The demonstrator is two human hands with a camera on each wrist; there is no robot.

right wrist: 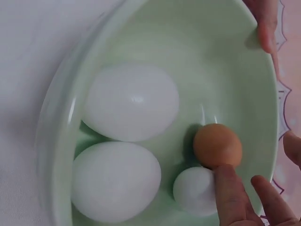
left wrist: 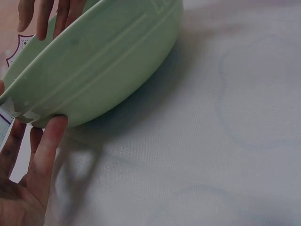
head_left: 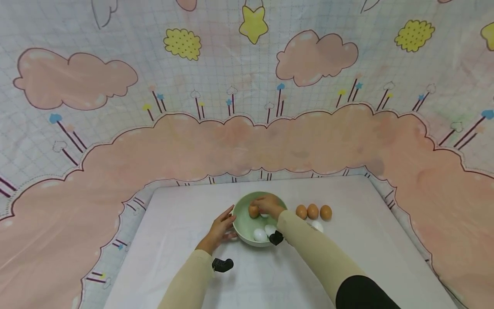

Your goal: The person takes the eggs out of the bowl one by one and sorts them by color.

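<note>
Brown and smooth, the egg [right wrist: 217, 142] touches parted right fingers [right wrist: 230, 195]; left fingers [head_left: 225, 213] spread against the bowl [left wrist: 117, 66].

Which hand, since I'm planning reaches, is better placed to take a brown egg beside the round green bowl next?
Probably the right hand: it's nearer those brown eggs, while the left hand touches the opposite side of the bowl.
</note>
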